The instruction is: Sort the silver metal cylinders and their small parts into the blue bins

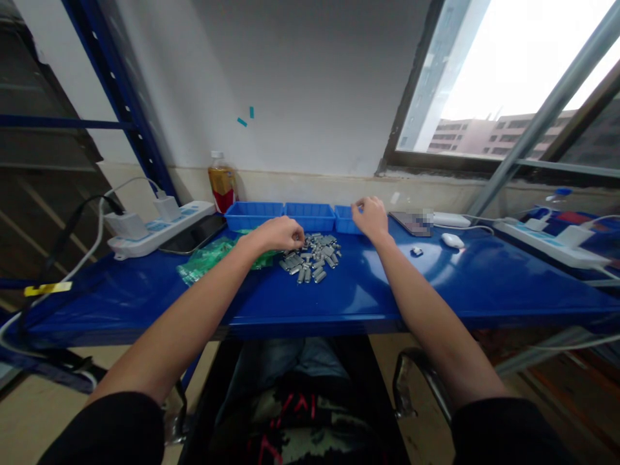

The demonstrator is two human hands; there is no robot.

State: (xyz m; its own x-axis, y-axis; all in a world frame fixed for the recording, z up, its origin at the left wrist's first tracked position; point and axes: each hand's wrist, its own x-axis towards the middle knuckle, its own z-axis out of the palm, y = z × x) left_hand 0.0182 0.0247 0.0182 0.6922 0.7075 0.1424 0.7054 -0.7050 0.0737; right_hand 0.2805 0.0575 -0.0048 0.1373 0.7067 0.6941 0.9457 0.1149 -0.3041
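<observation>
On the blue table lies a pile of small silvery metal pieces (317, 257), box-like or rounded; their exact kind is too small to tell. My left hand (278, 234) is at the pile's left upper edge, fingers curled down to the pieces; anything between the fingertips is hidden. Over the right blue bin (345, 223) is my right hand (372, 216), its fingers bent together and pointing left; whatever they pinch does not show. Two more blue bins, a left one (254, 218) and a middle one (310, 214), stand in the same row. Green plastic bags (206, 259) lie under my left forearm.
A drink bottle (223, 184) stands behind the left bin. Power strips, one on the left (159, 229) and one on the right (552, 242), carry plugs and cables. To the right lie a phone (409, 223), a white case (453, 241) and a small metal piece (416, 251).
</observation>
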